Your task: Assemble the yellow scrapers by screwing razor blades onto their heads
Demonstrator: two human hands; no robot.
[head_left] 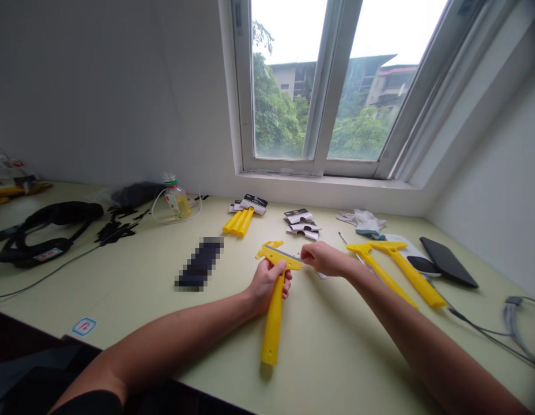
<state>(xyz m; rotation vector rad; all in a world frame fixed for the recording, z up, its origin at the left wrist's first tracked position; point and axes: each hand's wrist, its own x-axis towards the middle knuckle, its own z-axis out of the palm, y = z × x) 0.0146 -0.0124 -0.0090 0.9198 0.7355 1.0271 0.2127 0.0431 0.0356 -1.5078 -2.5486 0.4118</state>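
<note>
My left hand point(264, 283) is wrapped round the neck of a yellow scraper point(272, 323), whose long handle points down toward me. A grey blade strip lies along the scraper's wide head. Just right of that head, my right hand point(320, 258) is closed in a pinch; whatever its fingertips hold is hidden or too small to name. Tiny bits, perhaps screws, show beside those fingertips. Behind the scraper head lies a loose yellow plastic piece point(264, 249). Two more yellow scrapers, a nearer one point(386, 278) and a farther one point(417, 278), rest right of my right hand.
Yellow handles point(239, 222) with black-and-white cards and a stack of folded cards point(301, 223) lie toward the window. A screwdriver point(343, 237), gloves point(363, 220) and a black tablet-like slab point(449, 262) are on the right. Leftward are a pixelated dark object point(199, 264), a bottle point(177, 203) and a black headset point(45, 233).
</note>
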